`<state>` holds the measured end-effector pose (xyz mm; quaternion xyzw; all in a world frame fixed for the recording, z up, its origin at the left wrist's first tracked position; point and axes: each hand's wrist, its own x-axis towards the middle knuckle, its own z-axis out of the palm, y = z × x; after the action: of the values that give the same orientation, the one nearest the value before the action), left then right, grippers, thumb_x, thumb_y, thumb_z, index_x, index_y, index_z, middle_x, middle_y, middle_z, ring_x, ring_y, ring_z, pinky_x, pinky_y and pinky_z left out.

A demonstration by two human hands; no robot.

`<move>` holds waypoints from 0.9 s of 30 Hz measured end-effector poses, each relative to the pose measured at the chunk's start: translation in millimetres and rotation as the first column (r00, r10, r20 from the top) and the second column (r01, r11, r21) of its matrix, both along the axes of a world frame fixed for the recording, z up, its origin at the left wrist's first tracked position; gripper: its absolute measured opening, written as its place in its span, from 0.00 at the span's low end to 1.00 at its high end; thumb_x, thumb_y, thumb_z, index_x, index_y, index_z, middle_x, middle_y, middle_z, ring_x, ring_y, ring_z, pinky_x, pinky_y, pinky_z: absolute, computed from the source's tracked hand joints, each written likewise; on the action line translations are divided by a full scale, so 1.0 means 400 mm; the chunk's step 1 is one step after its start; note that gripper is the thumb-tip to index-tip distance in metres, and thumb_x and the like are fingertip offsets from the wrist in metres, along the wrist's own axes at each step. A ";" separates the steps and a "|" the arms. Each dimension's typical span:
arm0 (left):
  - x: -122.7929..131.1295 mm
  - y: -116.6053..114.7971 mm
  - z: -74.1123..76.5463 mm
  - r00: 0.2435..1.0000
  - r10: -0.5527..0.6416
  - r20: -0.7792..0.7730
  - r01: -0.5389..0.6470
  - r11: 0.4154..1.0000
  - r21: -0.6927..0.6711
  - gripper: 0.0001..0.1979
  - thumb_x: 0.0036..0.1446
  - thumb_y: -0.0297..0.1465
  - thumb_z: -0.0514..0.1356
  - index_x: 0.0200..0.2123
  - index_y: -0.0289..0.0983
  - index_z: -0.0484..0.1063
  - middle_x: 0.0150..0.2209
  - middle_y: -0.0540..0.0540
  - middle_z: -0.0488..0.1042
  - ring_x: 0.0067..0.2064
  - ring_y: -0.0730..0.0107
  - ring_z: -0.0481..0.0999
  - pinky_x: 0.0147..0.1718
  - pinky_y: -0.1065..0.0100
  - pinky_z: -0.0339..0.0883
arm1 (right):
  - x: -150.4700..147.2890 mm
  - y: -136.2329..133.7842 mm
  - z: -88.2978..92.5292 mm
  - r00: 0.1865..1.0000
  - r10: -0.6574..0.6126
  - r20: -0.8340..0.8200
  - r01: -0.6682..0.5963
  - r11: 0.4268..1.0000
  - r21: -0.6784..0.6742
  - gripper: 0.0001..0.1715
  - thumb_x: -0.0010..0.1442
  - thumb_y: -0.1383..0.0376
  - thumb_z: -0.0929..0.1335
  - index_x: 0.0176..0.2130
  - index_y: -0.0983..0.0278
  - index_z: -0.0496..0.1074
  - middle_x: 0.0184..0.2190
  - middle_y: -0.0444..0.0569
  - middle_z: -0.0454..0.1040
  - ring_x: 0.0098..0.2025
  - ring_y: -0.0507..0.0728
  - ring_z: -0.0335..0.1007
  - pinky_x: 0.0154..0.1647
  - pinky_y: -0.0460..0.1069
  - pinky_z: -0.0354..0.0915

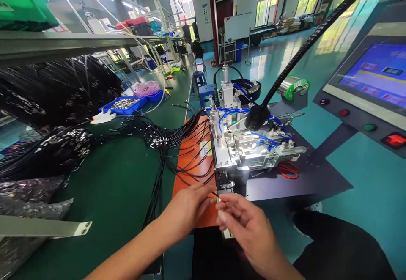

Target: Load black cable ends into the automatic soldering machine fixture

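Note:
My left hand (pixel 189 207) is closed on a thin black cable (pixel 215 194) at the front of the machine. My right hand (pixel 245 221) faces it in a pinch at the cable's end; a small piece between these fingertips is too small to make out. Just beyond both hands stands the silver machine (pixel 226 155) with its pneumatic cylinders and blue air tubes. Several black cables run across the orange mat (pixel 193 161) on its left and lead into a large cable bundle (pixel 158 138).
A control panel (pixel 374 77) with a lit screen and buttons stands at the right. Near it are a black flexible arm (pixel 304 45) and a solder wire spool (pixel 293 87). A blue tray (pixel 123 104) of small metal parts and a white glove (pixel 103 116) lie on the green bench (pixel 117 172).

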<state>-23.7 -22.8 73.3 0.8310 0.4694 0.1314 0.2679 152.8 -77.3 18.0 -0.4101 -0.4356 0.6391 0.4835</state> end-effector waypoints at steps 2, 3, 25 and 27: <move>0.025 0.017 -0.013 0.991 -0.085 -0.105 0.103 0.977 0.189 0.13 0.66 0.31 0.52 0.47 0.39 0.75 0.39 0.42 0.72 0.40 0.62 0.72 0.39 0.61 0.66 | 0.020 0.023 0.010 0.998 -0.050 -0.031 0.048 0.998 -0.044 0.14 0.61 0.62 0.70 0.46 0.64 0.73 0.33 0.49 0.77 0.30 0.52 0.74 0.31 0.47 0.71; 0.035 0.027 -0.020 0.986 -0.122 -0.117 0.149 0.955 0.257 0.13 0.66 0.31 0.52 0.44 0.39 0.76 0.37 0.42 0.71 0.39 0.62 0.71 0.38 0.62 0.66 | 0.028 0.033 0.013 0.997 -0.066 -0.031 0.064 0.997 -0.050 0.13 0.61 0.61 0.71 0.44 0.65 0.73 0.29 0.47 0.76 0.27 0.51 0.72 0.29 0.46 0.69; 0.065 0.046 -0.157 0.959 -0.162 0.232 0.086 0.948 0.307 0.09 0.67 0.31 0.53 0.37 0.36 0.72 0.30 0.49 0.68 0.32 0.72 0.67 0.30 0.71 0.58 | 0.112 0.026 -0.012 0.692 -0.377 0.616 0.171 0.914 0.367 0.13 0.64 0.61 0.66 0.49 0.58 0.72 0.37 0.46 0.71 0.33 0.53 0.69 0.35 0.48 0.69; 0.065 0.046 -0.158 0.959 -0.166 0.230 0.089 0.945 0.313 0.09 0.67 0.31 0.53 0.37 0.36 0.71 0.30 0.49 0.68 0.32 0.72 0.67 0.30 0.70 0.58 | 0.111 0.028 -0.013 0.683 -0.376 0.626 0.159 0.913 0.375 0.13 0.65 0.61 0.66 0.49 0.58 0.72 0.36 0.46 0.71 0.32 0.53 0.69 0.34 0.48 0.68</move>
<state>2.5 -4.3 10.1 0.8672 0.3507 0.2883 0.2046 197.0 -66.1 12.8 -0.6011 -0.6064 0.2914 0.4313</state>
